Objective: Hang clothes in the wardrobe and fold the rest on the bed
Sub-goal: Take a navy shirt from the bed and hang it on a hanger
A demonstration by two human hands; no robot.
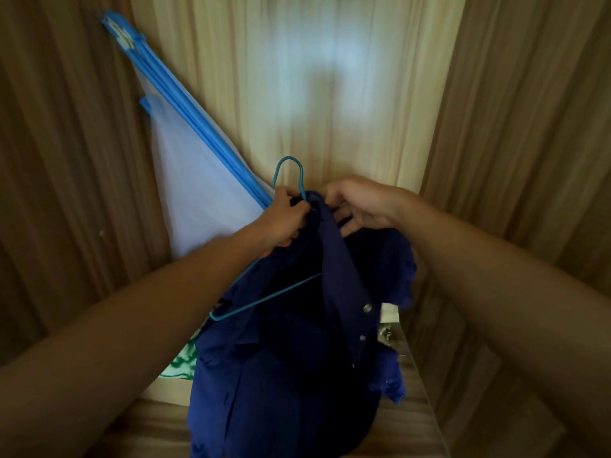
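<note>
- The job looks to be at an early stage from where I stand. One dark blue shirt [297, 358] is being fitted onto a hanger [264, 297], and nothing hangs in the wardrobe [496, 127] that I can see.
- The left hand [286, 219] is closed round the neck of the hanger just below its hook, with a bit of collar caught in the same grasp.
- The right hand [360, 206] has curled fingers pinching the collar on the other side, apparently tugging it over the wire.
- The shirt droops from both hands in front of the open wardrobe, bunched and unbuttoned. One hanger shoulder pokes out bare on the left, so I'd say it isn't seated yet.
- Still to do: square the shirt on the hanger, hook it up (no rail is in sight), then do the folding on the bed, which is out of view.
- Behind the left hand, a white panel with a blue frame [198, 180] leans against the back of the wardrobe.
- Lower down, a green-and-white cloth [180, 361] lies on the wardrobe floor, partly hidden by the shirt.
</note>
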